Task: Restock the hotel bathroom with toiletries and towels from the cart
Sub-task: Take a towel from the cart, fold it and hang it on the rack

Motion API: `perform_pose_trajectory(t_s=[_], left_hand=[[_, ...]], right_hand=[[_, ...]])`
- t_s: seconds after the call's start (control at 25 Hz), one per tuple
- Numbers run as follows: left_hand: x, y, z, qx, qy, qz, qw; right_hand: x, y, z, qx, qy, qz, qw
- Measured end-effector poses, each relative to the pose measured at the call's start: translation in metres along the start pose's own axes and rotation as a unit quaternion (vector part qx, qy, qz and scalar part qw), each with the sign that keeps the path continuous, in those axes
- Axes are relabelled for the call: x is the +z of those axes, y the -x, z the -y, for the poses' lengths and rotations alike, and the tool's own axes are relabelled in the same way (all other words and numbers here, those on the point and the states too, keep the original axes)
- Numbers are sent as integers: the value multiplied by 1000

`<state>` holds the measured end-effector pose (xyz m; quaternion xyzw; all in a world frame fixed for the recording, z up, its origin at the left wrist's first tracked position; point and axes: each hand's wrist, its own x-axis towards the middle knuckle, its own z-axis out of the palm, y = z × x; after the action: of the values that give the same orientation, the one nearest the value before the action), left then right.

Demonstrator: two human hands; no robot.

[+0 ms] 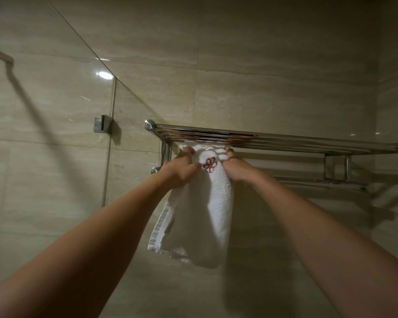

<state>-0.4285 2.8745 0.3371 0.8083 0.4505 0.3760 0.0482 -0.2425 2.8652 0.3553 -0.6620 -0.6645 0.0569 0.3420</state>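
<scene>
Under the wall-mounted chrome towel rack [285, 140], at its left end beside the clear glass shower panel [55, 106]: white terry hand towel with a red embroidered emblem [207, 203] hangs lengthwise, top edge bunched just below the shelf bars. The left hand [182, 172] and right hand [236, 169] each have a grip clamped on the towel's top, one either side of the emblem, fingers curled into the pile. Whether the cloth passes over the lower rail [308, 182], cannot tell; the hands cover that spot. Handling, by judgement: light, soft, limp. No shape of its own, so it may sag and slide off smooth chrome if hung unevenly. Best held at the two upper corners, spread wide, emblem centred and facing out. Nothing fragile.
</scene>
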Motion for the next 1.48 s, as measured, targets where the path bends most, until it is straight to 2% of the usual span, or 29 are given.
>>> perform_pose_trajectory(t_s=[0.28,0.44,0.6,0.68,0.84,0.92,1.04,1.12,1.24,1.48], left_hand=[[5,-11,3,-1,-31,-29,999],[11,-18,9,-36,-37,-67,996],[13,-14,7,-30,-59,-113,991],[13,-11,4,-33,-75,-110,991],[7,-3,-1,-52,-19,-82,995],[6,-4,-2,-51,-29,-73,996],[9,-5,1,-46,-79,-66,994],[9,-8,3,-30,-81,-78,993],[12,-12,5,-7,-86,-81,993],[21,-16,5,-16,-40,-146,988]], right_hand=[[2,-6,-5,2,16,15,1000],[4,-8,-9,-29,23,-13,999],[6,-4,-7,-49,-6,-38,998],[6,3,-5,-38,-28,-43,998],[4,3,-9,-56,-96,-59,992],[2,-3,-9,-58,-106,-63,991],[-1,-11,-5,-55,-123,-37,990],[-5,-17,-7,-61,-143,-10,988],[-6,-16,-8,-84,-124,-9,989],[-2,-18,-4,-58,-70,11,996]])
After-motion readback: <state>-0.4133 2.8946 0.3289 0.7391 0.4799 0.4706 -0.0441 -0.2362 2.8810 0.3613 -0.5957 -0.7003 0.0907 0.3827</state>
